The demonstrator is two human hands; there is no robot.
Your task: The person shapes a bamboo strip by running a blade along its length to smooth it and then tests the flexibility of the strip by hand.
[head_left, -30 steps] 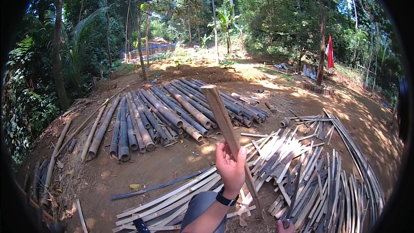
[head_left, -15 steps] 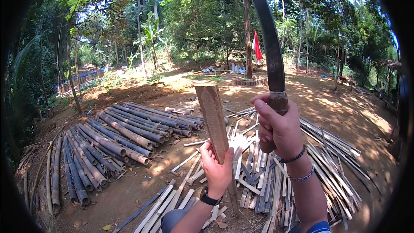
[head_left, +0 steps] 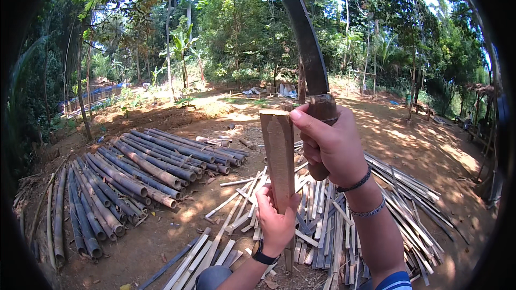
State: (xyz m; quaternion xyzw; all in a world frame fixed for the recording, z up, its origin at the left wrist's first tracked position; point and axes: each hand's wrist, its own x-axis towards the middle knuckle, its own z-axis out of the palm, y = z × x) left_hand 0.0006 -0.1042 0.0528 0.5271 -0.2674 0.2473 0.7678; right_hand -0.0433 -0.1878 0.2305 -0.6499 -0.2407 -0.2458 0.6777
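My left hand (head_left: pixel 277 223) is closed around the lower part of a split bamboo slat (head_left: pixel 279 156), thumb on its near face. The slat stands almost upright, its lower end down near the ground. In my right hand (head_left: pixel 334 142) is a machete (head_left: pixel 307 37), gripped by its brown wooden handle (head_left: pixel 322 108). The dark blade rises and leans to the left, its tip cut off by the top of the picture. My right thumb is close beside the top end of the slat; I cannot tell whether they touch.
Dark bamboo poles (head_left: pixel 140 161) lie in a wide pile at left. Cut slats (head_left: pixel 408 209) spread over the ground behind and beside my hands, with more slats (head_left: pixel 201 260) at lower left. Trees (head_left: pixel 236 32) ring the dirt yard; a small wooden bench (head_left: pixel 422 108) stands at far right.
My right hand has come left and the machete leans further left, nearer the slat's top. The slat has shifted right and stands straighter in my left hand.
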